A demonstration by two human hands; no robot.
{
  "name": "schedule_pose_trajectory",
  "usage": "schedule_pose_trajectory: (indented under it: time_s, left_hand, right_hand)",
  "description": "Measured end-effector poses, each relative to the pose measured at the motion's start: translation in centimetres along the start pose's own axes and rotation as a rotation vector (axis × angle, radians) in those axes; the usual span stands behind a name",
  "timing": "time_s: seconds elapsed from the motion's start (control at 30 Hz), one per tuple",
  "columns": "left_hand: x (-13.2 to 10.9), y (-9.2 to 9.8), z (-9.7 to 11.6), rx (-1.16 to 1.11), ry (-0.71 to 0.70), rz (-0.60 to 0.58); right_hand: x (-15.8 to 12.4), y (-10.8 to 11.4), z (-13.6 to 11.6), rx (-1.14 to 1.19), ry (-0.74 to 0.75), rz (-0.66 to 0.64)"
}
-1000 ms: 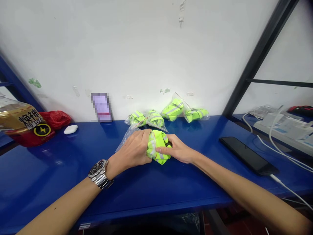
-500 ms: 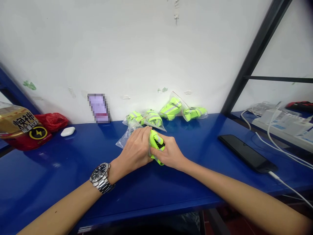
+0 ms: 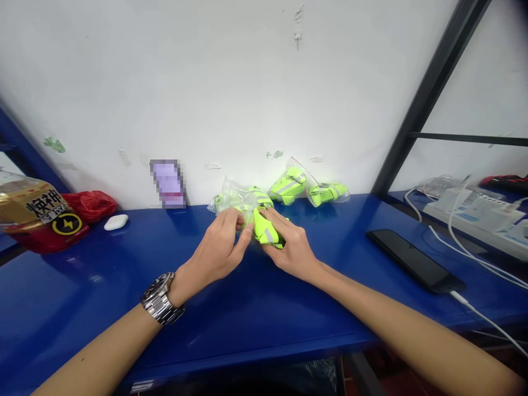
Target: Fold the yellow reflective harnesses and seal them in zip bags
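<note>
My right hand point(image 3: 291, 242) is wrapped round a folded neon-yellow reflective strap bundle point(image 3: 264, 228) with a silver stripe and a bit of black. My left hand point(image 3: 220, 242), with a metal watch on its wrist, pinches a clear plastic bag point(image 3: 237, 195) at the bundle's left side. The bag's loose film stands up above the left fingers. How far the bundle sits inside the bag, I cannot tell. Just behind the hands lie more bagged reflective bundles, partly covered by the film. Two others, a bagged bundle point(image 3: 289, 186) and another bagged bundle point(image 3: 329, 192), rest against the wall.
On the blue table point(image 3: 247, 313), a black phone point(image 3: 416, 259) lies at right on a white cable, near a power strip point(image 3: 474, 214). At left are a drink bottle point(image 3: 41, 214), a red plastic bag point(image 3: 93, 204) and a white earbud case point(image 3: 116, 222). A blurred phone point(image 3: 169, 184) leans on the wall.
My left hand has drawn back from over the bundle and now pinches the bag, whose film has risen upright. The bundle has turned in my right hand, showing a broader face.
</note>
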State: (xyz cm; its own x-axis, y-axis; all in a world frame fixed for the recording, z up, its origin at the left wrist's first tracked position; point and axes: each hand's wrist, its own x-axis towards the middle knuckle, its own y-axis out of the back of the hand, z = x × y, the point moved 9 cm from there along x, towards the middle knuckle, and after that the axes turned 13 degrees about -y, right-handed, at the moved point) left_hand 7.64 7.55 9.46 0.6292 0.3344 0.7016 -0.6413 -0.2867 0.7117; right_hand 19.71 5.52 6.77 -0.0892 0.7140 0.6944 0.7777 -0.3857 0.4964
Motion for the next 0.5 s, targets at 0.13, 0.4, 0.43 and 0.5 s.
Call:
schedule_pose_trajectory:
  time_s: [0.13,0.4,0.43,0.5]
  left_hand:
    - [0.3,-0.2,-1.2,-0.093,0.152,-0.058]
    - [-0.3,-1.8,-2.6,-0.133,0.19,-0.31]
    - [-0.3,-1.6,-2.6,-0.113,0.174,-0.271]
    - [-0.1,-1.3,-2.3,-0.098,0.149,-0.181]
  right_hand:
    - [-0.5,-1.1,-0.2,-0.204,0.12,-0.072]
    - [-1.1,-3.2,-0.1,-0.577,0.19,-0.257]
    - [-1.1,-3.3,-0.1,-0.61,0.186,-0.263]
    - [-1.0,-3.1,-0.2,-0.666,0.178,-0.25]
